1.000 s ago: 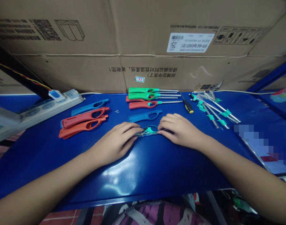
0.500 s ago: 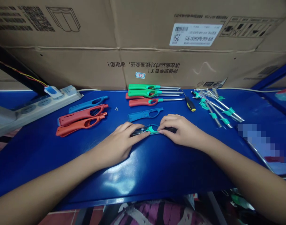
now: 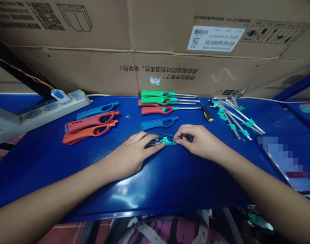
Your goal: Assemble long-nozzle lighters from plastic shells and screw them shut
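Between my hands, flat on the blue table, lies a half-assembled lighter (image 3: 167,140) with a blue shell, a turquoise trigger and dark inner parts. My left hand (image 3: 137,150) is closed over its left end, fingers and thumb on either side. At its right end my right hand (image 3: 193,139) pinches with thumb and forefinger; the tips hide what exactly they grip. Just beyond it rests a loose blue lighter shell half (image 3: 158,123). Farther back, green lighters (image 3: 155,100) and a red lighter (image 3: 157,110) lie with metal tubes pointing right.
Blue, red and orange shells (image 3: 91,122) are piled at left beside a power strip (image 3: 48,110). A screwdriver (image 3: 207,113) lies back right, near several metal tubes with turquoise triggers (image 3: 243,118). A cardboard box (image 3: 160,61) walls the back; a tablet-like device (image 3: 292,169) is at far right.
The view has shifted slightly. My right fingertips have drawn closer together at the trigger's right side. My left hand keeps its hold on the lighter.
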A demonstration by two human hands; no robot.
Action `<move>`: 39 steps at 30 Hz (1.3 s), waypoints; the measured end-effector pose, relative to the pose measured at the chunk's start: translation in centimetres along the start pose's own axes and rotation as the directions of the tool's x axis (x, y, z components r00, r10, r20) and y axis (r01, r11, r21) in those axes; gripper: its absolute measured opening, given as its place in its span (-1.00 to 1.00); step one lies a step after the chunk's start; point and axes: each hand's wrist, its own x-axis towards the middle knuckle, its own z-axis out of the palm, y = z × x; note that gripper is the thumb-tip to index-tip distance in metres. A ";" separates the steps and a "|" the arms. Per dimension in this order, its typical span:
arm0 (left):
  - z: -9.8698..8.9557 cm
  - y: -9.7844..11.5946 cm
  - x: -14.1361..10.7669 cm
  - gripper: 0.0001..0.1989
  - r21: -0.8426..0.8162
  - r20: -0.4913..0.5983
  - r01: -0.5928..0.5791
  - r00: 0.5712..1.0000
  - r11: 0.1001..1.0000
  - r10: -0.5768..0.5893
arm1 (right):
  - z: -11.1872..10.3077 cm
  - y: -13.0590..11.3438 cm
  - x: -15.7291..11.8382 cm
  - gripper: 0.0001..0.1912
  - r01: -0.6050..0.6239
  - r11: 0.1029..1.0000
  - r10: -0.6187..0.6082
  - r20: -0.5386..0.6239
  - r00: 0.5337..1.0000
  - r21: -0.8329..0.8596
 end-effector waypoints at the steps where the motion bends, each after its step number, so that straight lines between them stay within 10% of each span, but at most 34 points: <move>1: 0.0 0.0 0.0 -0.32 0.000 0.000 0.001 1.000 1.000 -0.001 | 0.0 0.1 0.0 -0.90 0.011 1.000 -0.011 -0.002 1.000 -0.012; 9: 0.1 0.2 0.0 -0.32 -0.021 -0.017 -0.007 1.000 1.000 0.007 | 0.0 0.2 -0.1 -0.69 0.203 0.960 -0.201 0.029 0.979 -0.193; 14: 0.6 -0.2 -0.1 -0.37 -0.083 -0.048 -0.002 0.999 0.997 -0.002 | 0.9 2.1 0.7 -0.63 0.002 0.936 -0.063 -0.162 0.985 -0.353; 20: 1.1 -1.0 -0.3 -0.54 -0.229 -0.183 -0.048 0.983 0.972 0.005 | -0.2 3.4 1.2 -0.97 -0.003 0.976 -0.043 -0.210 0.977 -0.216; 26: 0.0 -1.3 -0.1 -0.55 -0.110 -0.431 -0.014 0.901 0.994 -0.035 | -0.7 1.2 0.8 -0.88 -0.023 0.990 0.074 -0.369 0.927 0.141; 32: -1.0 -1.6 -0.3 -0.61 -0.016 -0.465 -0.036 0.885 0.999 0.024 | 0.2 0.3 0.5 -0.70 -0.122 0.815 0.212 -0.096 0.973 0.566; 39: -0.7 -2.4 -0.6 -0.67 -0.080 -0.353 -0.053 0.935 0.995 0.021 | -0.2 0.8 0.1 -0.61 0.159 0.987 -0.159 -0.015 0.987 0.003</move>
